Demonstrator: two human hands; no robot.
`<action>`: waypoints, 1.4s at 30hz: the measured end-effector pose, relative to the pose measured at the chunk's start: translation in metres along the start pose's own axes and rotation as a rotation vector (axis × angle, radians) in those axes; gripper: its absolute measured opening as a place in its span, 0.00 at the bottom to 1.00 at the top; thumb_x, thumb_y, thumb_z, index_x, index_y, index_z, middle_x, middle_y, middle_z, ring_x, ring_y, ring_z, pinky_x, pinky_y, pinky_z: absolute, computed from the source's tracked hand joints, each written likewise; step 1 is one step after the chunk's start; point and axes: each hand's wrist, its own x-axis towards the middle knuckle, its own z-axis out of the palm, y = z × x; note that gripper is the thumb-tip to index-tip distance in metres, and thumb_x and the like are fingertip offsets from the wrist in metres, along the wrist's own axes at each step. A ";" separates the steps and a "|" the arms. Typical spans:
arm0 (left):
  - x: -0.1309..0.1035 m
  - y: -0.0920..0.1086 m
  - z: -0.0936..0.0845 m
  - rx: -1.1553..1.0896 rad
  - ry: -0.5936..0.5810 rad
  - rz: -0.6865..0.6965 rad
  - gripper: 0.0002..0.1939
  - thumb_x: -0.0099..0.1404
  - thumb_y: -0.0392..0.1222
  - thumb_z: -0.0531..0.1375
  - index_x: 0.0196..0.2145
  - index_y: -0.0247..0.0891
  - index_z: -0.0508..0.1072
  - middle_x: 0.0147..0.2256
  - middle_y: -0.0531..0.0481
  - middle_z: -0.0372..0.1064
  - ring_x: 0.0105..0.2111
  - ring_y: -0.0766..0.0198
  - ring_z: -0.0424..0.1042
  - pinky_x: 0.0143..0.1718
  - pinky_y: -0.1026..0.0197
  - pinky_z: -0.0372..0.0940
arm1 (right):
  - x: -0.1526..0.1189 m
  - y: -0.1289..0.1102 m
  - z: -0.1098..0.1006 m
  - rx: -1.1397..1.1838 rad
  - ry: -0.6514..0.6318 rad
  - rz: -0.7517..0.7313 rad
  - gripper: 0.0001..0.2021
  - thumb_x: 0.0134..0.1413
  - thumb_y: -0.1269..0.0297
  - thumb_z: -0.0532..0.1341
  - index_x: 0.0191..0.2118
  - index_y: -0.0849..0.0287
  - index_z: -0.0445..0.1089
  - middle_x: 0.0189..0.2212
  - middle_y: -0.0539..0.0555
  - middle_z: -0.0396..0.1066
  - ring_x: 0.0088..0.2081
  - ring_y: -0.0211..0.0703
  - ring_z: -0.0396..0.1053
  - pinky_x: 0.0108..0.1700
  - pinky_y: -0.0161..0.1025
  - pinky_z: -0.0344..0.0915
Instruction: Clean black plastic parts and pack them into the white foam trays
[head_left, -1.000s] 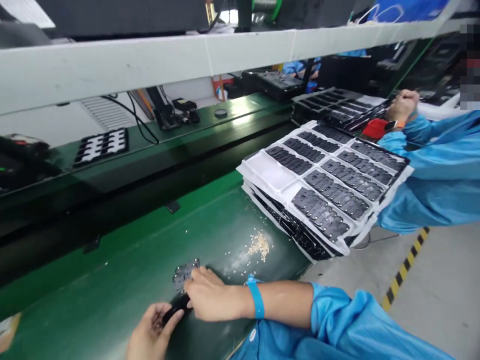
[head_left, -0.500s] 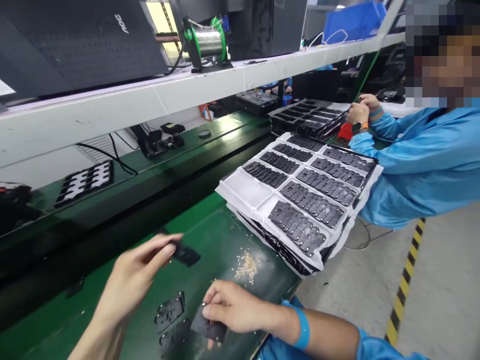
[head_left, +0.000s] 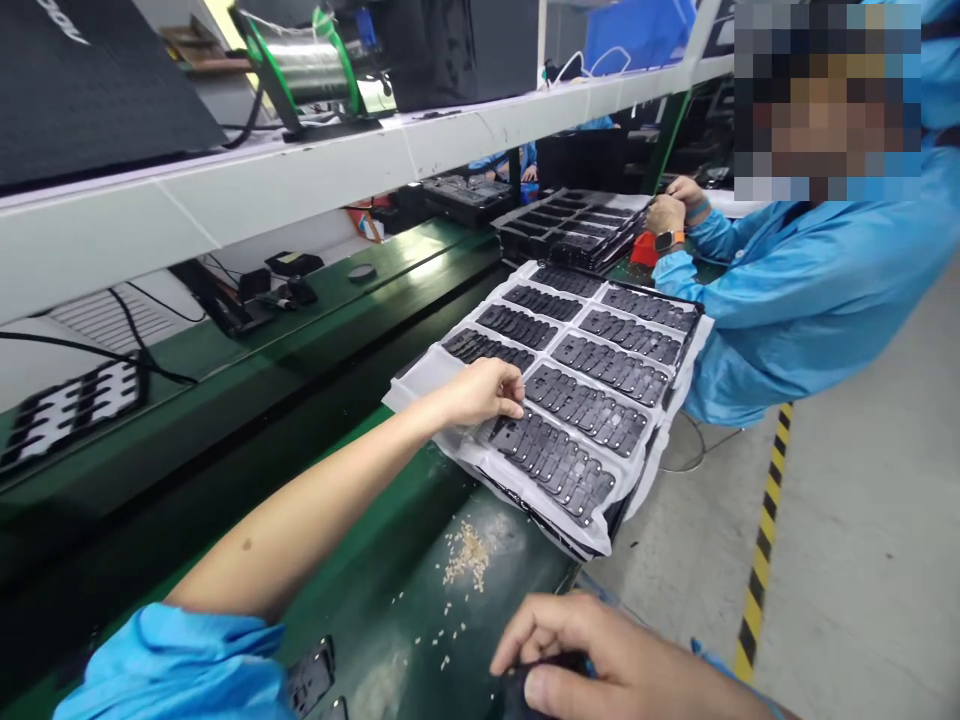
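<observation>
My left hand (head_left: 486, 390) reaches over the white-lined tray (head_left: 420, 375), its fingers curled together at the upper end of the nearest row of black plastic plates (head_left: 555, 462). Whether a plate sits in those fingers is hidden. At the bottom edge my right hand (head_left: 592, 650) grips a dark flat plate (head_left: 525, 690), thumb on top, partly out of view. More black plates (head_left: 313, 675) lie on the green bench by my left sleeve. Between the hands is a small pile of pale bits (head_left: 469, 558), with some scattered around it.
A co-worker in blue (head_left: 810, 300) sits beyond the tray, hands (head_left: 675, 205) raised by a second tray stack (head_left: 574, 225). Overhead runs a white shelf (head_left: 300, 170) carrying a solder wire spool (head_left: 304, 70). Yellow-black tape (head_left: 765, 560) marks the floor at right.
My left hand has moved from above the bench, where it held a black plate, forward to the tray. My right hand has shifted right and down with its plate. The view has turned right.
</observation>
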 end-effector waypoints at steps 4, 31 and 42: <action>-0.018 0.014 0.008 0.188 0.084 0.059 0.06 0.66 0.39 0.69 0.39 0.34 0.80 0.41 0.43 0.77 0.41 0.54 0.75 0.47 0.53 0.68 | -0.027 -0.022 -0.030 -0.216 0.136 -0.060 0.13 0.71 0.62 0.60 0.55 0.53 0.77 0.45 0.55 0.79 0.46 0.45 0.76 0.51 0.40 0.71; -0.086 0.008 0.034 0.195 0.006 0.440 0.46 0.72 0.66 0.60 0.76 0.42 0.50 0.76 0.35 0.46 0.76 0.43 0.48 0.76 0.38 0.44 | -0.031 -0.019 -0.102 -0.107 0.839 -0.139 0.17 0.62 0.47 0.69 0.42 0.57 0.71 0.27 0.53 0.79 0.29 0.44 0.78 0.31 0.37 0.75; -0.066 0.016 -0.007 -0.536 0.416 -0.083 0.16 0.60 0.49 0.72 0.34 0.34 0.76 0.30 0.50 0.75 0.26 0.68 0.70 0.28 0.64 0.68 | 0.100 -0.070 -0.107 -0.010 0.712 -0.414 0.15 0.60 0.54 0.68 0.43 0.57 0.65 0.37 0.53 0.74 0.37 0.45 0.77 0.30 0.40 0.79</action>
